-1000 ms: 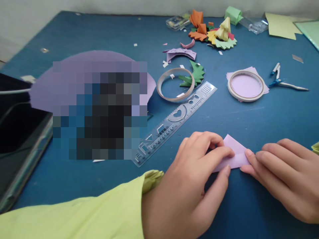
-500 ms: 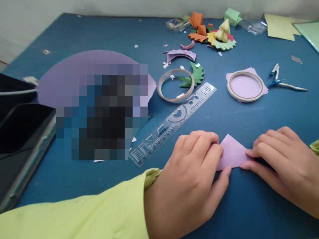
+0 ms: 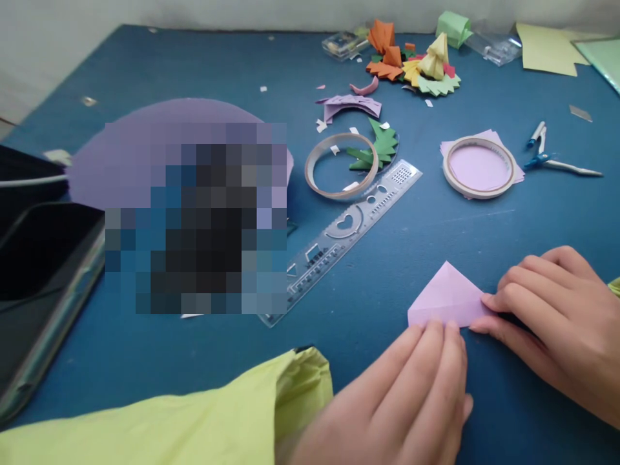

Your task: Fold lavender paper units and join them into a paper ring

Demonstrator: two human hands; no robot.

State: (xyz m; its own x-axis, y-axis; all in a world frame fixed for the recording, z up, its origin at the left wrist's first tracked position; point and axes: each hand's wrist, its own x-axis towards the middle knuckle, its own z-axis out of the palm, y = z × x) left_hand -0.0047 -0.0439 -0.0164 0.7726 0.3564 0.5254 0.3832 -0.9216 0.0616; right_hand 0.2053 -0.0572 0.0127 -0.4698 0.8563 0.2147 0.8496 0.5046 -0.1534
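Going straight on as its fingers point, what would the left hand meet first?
The folded lilac paper at its fingertips; beyond that, probably the tape roll at right, though depth is unclear.

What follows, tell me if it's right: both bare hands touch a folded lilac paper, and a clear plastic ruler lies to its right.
Wrong side: the head view shows the clear plastic ruler left of the folded lilac paper. The left hand and right hand do touch that paper.
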